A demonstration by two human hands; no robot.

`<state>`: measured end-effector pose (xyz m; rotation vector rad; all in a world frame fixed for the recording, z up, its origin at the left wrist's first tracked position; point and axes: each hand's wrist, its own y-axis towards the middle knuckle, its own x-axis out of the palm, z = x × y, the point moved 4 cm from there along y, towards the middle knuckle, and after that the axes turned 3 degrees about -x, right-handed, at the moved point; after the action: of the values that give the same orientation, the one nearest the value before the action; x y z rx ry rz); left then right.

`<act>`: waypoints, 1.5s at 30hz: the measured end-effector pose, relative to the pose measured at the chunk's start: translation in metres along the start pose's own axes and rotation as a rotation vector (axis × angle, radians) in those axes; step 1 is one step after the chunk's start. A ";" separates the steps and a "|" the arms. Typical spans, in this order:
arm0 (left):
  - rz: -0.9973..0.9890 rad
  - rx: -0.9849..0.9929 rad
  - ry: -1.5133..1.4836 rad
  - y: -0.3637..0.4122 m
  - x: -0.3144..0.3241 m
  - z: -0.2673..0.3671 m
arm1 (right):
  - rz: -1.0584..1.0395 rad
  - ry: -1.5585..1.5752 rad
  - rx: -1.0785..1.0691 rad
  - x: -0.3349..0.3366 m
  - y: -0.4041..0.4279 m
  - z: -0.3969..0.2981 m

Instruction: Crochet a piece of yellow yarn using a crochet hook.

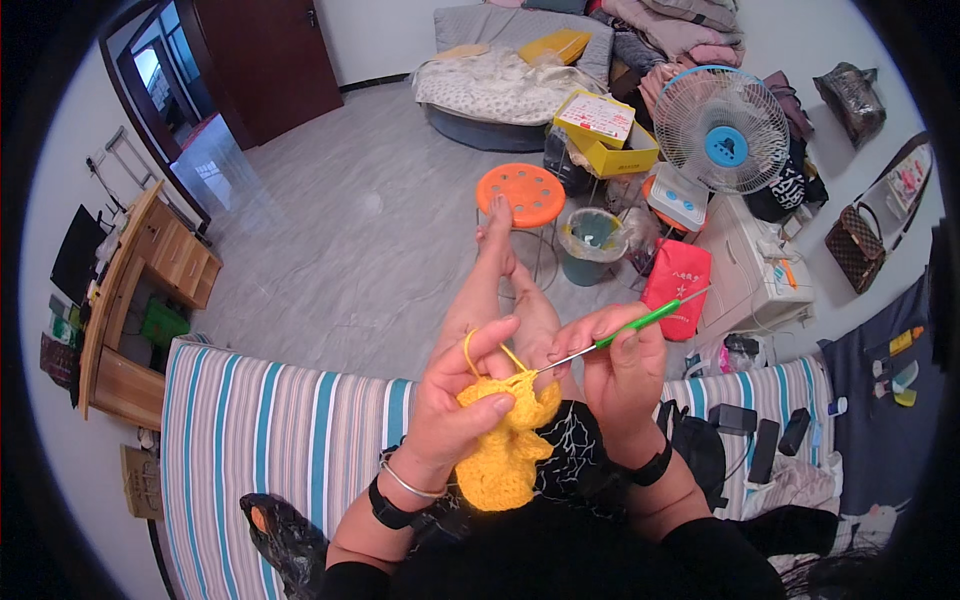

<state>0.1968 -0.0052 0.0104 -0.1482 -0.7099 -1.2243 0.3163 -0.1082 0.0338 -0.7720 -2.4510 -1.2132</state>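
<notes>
A yellow crocheted piece (501, 466) hangs above my lap, pinched between the thumb and fingers of my left hand (457, 401). A strand of yellow yarn (468, 349) loops over my raised left index finger and runs down to the top edge of the work. My right hand (622, 367) grips a crochet hook (639, 324) by its green handle. The thin metal shaft points down and left, and its tip meets the stitches at the upper edge of the piece. Whether yarn is caught in the hook's throat is too small to tell.
I sit on a striped bed (292, 427), my feet on an orange stool (520, 191). A lined waste bin (589, 255), red bag (679, 281) and electric fan (724, 142) stand ahead right. A black plastic bag (289, 544) lies left; dark boxes (732, 419) lie right.
</notes>
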 end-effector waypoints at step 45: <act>-0.096 -0.003 0.032 0.007 0.026 -0.012 | 0.258 -0.515 -0.196 -0.013 -0.019 -0.001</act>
<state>0.2124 -0.0292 0.0176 -0.0982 -0.6939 -1.3168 0.3158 -0.1224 0.0160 -1.5739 -2.5144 -1.2875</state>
